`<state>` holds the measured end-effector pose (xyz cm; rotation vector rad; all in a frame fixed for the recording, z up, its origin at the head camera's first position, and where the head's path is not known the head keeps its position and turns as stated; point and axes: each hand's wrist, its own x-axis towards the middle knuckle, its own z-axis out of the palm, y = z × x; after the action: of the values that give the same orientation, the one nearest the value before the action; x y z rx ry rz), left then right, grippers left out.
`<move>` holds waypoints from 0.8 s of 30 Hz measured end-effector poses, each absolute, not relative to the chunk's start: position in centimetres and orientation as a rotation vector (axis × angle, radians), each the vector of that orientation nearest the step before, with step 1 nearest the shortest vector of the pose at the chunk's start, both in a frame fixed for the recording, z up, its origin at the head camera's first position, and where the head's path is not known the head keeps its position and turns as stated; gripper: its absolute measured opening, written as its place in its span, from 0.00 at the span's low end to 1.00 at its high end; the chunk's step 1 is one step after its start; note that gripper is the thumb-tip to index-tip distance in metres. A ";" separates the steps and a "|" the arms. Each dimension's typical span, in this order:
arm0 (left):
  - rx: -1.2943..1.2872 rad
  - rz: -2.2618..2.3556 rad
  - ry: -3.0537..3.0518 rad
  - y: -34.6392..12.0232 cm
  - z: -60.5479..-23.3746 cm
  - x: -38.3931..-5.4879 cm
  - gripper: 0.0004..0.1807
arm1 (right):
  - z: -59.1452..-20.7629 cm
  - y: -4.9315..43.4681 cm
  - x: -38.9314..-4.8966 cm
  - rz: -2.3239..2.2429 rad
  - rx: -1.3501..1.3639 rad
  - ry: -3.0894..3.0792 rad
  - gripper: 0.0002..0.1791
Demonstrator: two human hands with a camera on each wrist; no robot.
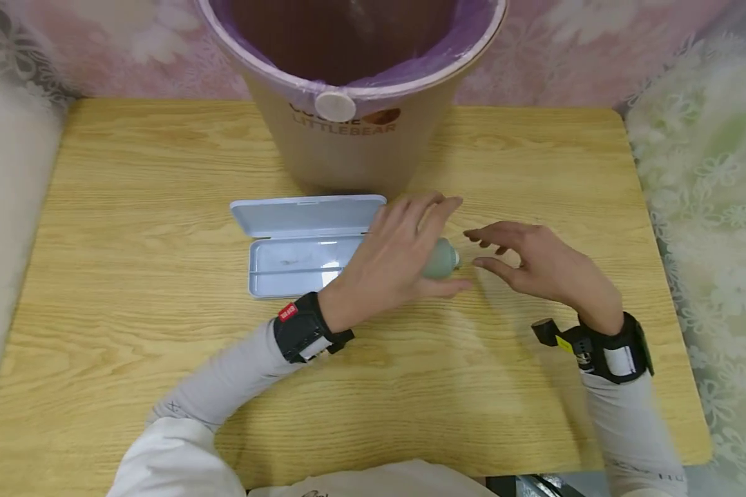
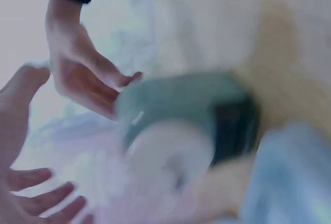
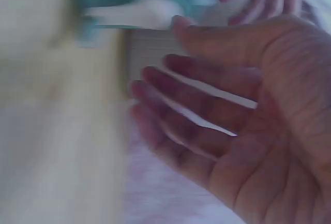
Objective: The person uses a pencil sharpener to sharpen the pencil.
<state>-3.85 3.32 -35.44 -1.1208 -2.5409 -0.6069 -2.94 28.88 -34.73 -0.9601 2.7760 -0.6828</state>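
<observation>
A green rounded object (image 1: 441,259) with a white end sits just right of an opened light-blue pencil case (image 1: 289,257). In the left wrist view, this green object (image 2: 178,97) is blurred and shows a round white face and a dark side; its exact kind is unclear. My left hand (image 1: 394,255) hovers over it with fingers spread and hides part of it and the case's right end. In that wrist view the fingers are apart from it. To its right, my right hand (image 1: 534,266) has relaxed, slightly bent fingers, with thumb and fingertips close to the white end and nothing gripped.
Behind the pencil case stands a tall beige bin (image 1: 348,155) with a purple liner. All this rests on a wood-grain table (image 1: 130,345). Patterned pink cloth (image 1: 130,48) lies behind the table, and floral fabric (image 1: 721,207) hangs along its right side.
</observation>
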 end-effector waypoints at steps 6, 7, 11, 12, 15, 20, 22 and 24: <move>-1.089 -0.838 -2.272 -0.9 -33.7 -4.3 0.28 | -32.1 26.0 -2.3 -0.700 -1.088 2.931 0.48; -1.104 -0.836 -2.291 -1.4 -34.0 -4.3 0.25 | -32.3 25.2 -2.4 -0.656 -1.115 2.928 0.51; -1.219 -0.741 -2.508 -2.5 -35.9 -3.9 0.16 | -34.7 21.8 -3.1 -0.437 -1.149 2.884 0.55; -1.241 -0.700 -2.568 -2.6 -36.4 -3.8 0.16 | -35.4 21.1 -3.3 -0.380 -1.134 2.878 0.55; -1.280 -0.614 -2.689 -2.4 -38.0 -3.8 0.13 | -37.2 19.6 -3.8 -0.238 -1.082 2.871 0.50; -1.302 -0.585 -2.722 -1.8 -39.6 -3.8 0.09 | -39.0 18.4 -4.3 -0.123 -1.093 2.937 0.25; -1.311 -0.575 -2.716 -1.7 -39.7 -3.7 0.10 | -39.3 18.2 -4.4 -0.117 -1.113 2.983 0.23; -1.316 -0.537 -2.703 -1.8 -39.5 -3.8 0.10 | -39.3 18.0 -4.5 -0.124 -1.138 3.020 0.24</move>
<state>-3.77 -1.79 -39.51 -1.3163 -2.7028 -0.5367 -4.54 18.03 -39.27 -1.1376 3.0202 -0.1240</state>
